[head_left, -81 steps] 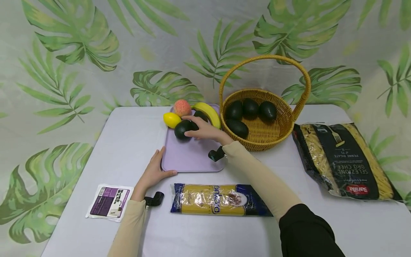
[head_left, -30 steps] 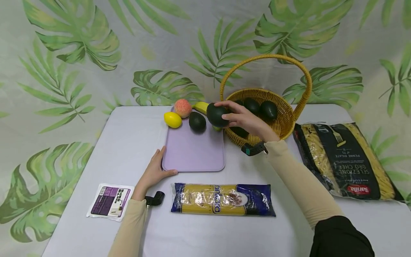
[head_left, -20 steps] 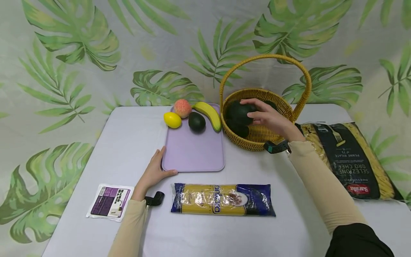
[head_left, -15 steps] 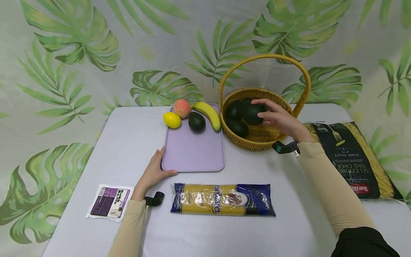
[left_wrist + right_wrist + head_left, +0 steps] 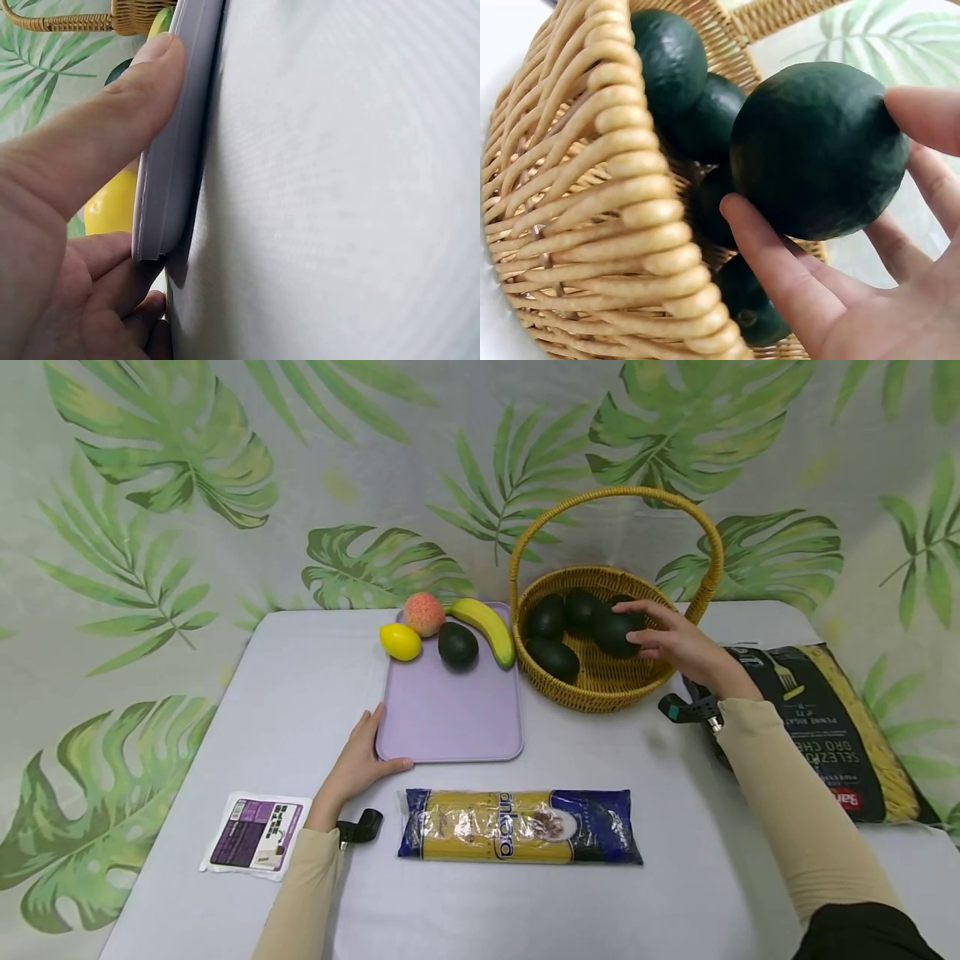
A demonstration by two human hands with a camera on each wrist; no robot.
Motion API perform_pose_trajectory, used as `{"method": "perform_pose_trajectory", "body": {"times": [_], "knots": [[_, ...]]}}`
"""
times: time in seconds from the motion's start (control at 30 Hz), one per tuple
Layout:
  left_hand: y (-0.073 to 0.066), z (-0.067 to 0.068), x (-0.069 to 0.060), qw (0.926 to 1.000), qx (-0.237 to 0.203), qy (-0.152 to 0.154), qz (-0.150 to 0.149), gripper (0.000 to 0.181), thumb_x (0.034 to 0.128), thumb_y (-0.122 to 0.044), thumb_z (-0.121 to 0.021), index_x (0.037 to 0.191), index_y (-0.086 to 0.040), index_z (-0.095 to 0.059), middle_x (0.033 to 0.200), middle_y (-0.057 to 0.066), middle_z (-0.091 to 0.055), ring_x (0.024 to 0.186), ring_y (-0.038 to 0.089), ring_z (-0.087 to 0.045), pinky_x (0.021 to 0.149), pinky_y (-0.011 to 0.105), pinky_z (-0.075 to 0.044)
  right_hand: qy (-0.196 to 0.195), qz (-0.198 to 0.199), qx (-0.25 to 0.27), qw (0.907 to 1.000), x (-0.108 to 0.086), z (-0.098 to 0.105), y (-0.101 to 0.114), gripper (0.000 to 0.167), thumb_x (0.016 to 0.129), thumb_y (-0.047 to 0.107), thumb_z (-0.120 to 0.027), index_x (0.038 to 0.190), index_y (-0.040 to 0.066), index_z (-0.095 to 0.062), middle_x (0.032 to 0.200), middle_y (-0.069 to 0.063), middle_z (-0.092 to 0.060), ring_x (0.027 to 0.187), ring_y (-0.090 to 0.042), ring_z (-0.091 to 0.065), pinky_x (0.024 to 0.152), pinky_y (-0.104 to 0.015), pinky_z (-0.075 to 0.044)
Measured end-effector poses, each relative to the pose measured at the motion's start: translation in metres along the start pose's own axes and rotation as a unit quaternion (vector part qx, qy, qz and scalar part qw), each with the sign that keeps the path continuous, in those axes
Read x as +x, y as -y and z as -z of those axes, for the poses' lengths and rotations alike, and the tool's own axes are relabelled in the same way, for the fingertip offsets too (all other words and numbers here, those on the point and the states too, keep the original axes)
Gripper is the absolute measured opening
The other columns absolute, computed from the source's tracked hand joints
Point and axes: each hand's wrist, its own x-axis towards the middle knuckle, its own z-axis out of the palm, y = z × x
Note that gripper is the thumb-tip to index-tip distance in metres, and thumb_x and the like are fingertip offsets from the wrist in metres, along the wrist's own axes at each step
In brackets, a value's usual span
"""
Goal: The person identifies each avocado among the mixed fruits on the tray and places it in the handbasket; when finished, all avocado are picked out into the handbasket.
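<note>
My right hand (image 5: 678, 642) holds a dark green avocado (image 5: 821, 150) between thumb and fingers, low over the inside of the wicker basket (image 5: 600, 697). Several other avocados (image 5: 552, 660) lie in the basket. In the right wrist view, the held avocado partly covers those behind it. My left hand (image 5: 358, 762) rests at the near left corner of the lilac tray (image 5: 450, 718). Its thumb (image 5: 142, 90) lies along the near edge and its fingers touch the left side. On the tray are a peach (image 5: 424, 614), a lemon (image 5: 400, 642), a banana (image 5: 489, 631) and one avocado (image 5: 457, 646).
A bag of spaghetti (image 5: 517, 827) lies in front of the tray. At the left is a flat white and purple packet (image 5: 257, 835). A large bag of penne (image 5: 847, 727) lies right of the basket, partly behind the right arm. The basket's tall handle (image 5: 630, 493) arches above it.
My right hand picked an avocado off the tray, carried it right over the basket rim, then moved it further right and lower inside. The left hand stayed at the tray corner.
</note>
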Motion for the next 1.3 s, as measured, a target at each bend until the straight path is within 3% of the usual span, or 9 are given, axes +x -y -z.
{"method": "perform_pose_trajectory", "body": {"times": [0.2,0.43,0.57,0.63,0.7,0.77,0.9,1.07,1.3], "knots": [[-0.001,0.0,-0.001,1.0,-0.002,0.001,0.002,0.107,0.0781,-0.032,-0.08,0.151,0.003,-0.01,0.154,0.029,-0.007,0.142,0.043,-0.002,0.111,0.059,-0.011,0.005,-0.017,-0.033,0.9993,0.003,-0.002,-0.006,0.046,0.098,0.018,-0.056,0.141,0.011,-0.044,0.146,-0.004,-0.025,0.103,-0.02,-0.045,0.078,-0.032,-0.047],[-0.001,-0.001,-0.001,1.0,-0.002,0.002,0.007,0.107,0.0784,-0.034,-0.079,0.152,0.003,-0.01,0.155,0.028,-0.006,0.142,0.043,-0.003,0.111,0.059,-0.011,0.027,-0.027,-0.089,0.9953,0.006,-0.005,-0.007,0.046,0.097,0.016,-0.056,0.14,0.007,-0.044,0.149,-0.01,-0.023,0.113,-0.025,-0.045,0.093,-0.047,-0.045],[-0.002,-0.001,-0.001,1.0,-0.002,0.003,0.009,0.107,0.0786,-0.034,-0.079,0.152,0.002,-0.01,0.155,0.028,-0.006,0.142,0.042,-0.002,0.111,0.059,-0.011,0.041,-0.037,-0.113,0.9921,0.009,-0.007,-0.009,0.044,0.097,0.015,-0.056,0.139,0.006,-0.047,0.145,-0.012,-0.027,0.094,-0.026,-0.044,0.079,-0.042,-0.046],[-0.002,-0.001,-0.001,1.0,-0.003,0.003,0.009,0.107,0.0787,-0.034,-0.079,0.152,0.002,-0.01,0.155,0.028,-0.006,0.142,0.042,-0.002,0.111,0.059,-0.011,0.047,-0.043,-0.123,0.9904,0.011,-0.009,-0.01,0.044,0.097,0.015,-0.055,0.14,0.006,-0.046,0.146,-0.013,-0.026,0.092,-0.028,-0.041,0.074,-0.042,-0.043],[-0.002,-0.001,-0.001,1.0,-0.003,0.003,0.008,0.107,0.0787,-0.033,-0.079,0.152,0.002,-0.01,0.155,0.028,-0.006,0.142,0.042,-0.002,0.111,0.059,-0.011,0.057,-0.046,-0.129,0.9889,0.013,-0.011,-0.011,0.044,0.098,0.013,-0.054,0.14,0.004,-0.045,0.148,-0.017,-0.024,0.098,-0.031,-0.042,0.076,-0.043,-0.044],[-0.002,0.0,-0.001,1.0,-0.002,0.004,0.008,0.107,0.0788,-0.033,-0.079,0.151,0.003,-0.01,0.155,0.028,-0.006,0.142,0.042,-0.002,0.111,0.059,-0.011,0.066,-0.045,-0.138,0.9872,0.015,-0.013,-0.011,0.044,0.098,0.01,-0.053,0.14,0.002,-0.043,0.152,-0.019,-0.019,0.116,-0.035,-0.04,0.086,-0.047,-0.045],[-0.003,-0.001,-0.001,1.0,-0.002,0.005,0.008,0.107,0.0789,-0.033,-0.079,0.151,0.003,-0.009,0.155,0.027,-0.006,0.142,0.042,-0.002,0.111,0.059,-0.01,0.079,-0.039,-0.15,0.9848,0.016,-0.016,-0.009,0.046,0.097,0.006,-0.053,0.141,-0.001,-0.04,0.153,-0.024,-0.016,0.133,-0.043,-0.028,0.1,-0.059,-0.035],[-0.004,0.0,-0.001,0.9999,-0.004,0.006,0.009,0.107,0.0788,-0.034,-0.079,0.152,0.002,-0.009,0.155,0.027,-0.005,0.142,0.042,-0.001,0.111,0.059,-0.01,0.047,-0.022,-0.169,0.9842,0.017,-0.016,-0.008,0.047,0.095,0.007,-0.055,0.14,-0.002,-0.042,0.149,-0.024,-0.028,0.136,-0.042,-0.024,0.104,-0.06,-0.027],[-0.002,0.001,0.0,0.9999,-0.001,0.005,0.01,0.107,0.079,-0.034,-0.079,0.152,0.002,-0.009,0.155,0.028,-0.005,0.142,0.042,-0.002,0.111,0.058,-0.01,-0.004,-0.004,-0.161,0.9869,0.016,-0.012,-0.008,0.044,0.096,0.006,-0.054,0.138,-0.001,-0.045,0.143,-0.022,-0.038,0.127,-0.043,-0.039,0.104,-0.056,-0.032]]}}
